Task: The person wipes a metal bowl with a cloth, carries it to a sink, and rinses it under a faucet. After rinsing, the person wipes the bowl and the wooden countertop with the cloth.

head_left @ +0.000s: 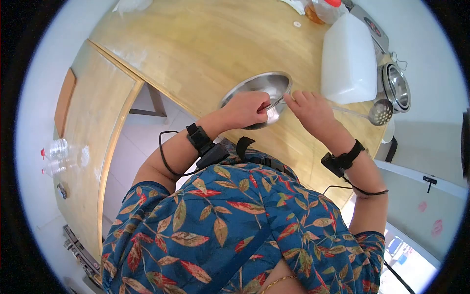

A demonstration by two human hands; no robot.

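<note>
A metal skimmer (381, 112) with a round, holed head lies to the right, its thin handle running left into my right hand (312, 113). That hand is closed around the handle. My left hand (247, 109) is a fist over the near part of a steel bowl (267, 83). A thin metal piece, which looks like the handle's end, runs between the two hands into the left fist. The fingers partly hide it. The bowl stands on the wooden table (205, 59), close to its front edge, its inside partly covered by the left hand.
A white plastic container (348, 59) stands right of the bowl. Beside it are stacked metal bowls (397, 87). A red-lidded jar (330, 7) and a scale (369, 24) sit at the back right. On the left, another wooden surface (93, 98) holds clear bottles (58, 149).
</note>
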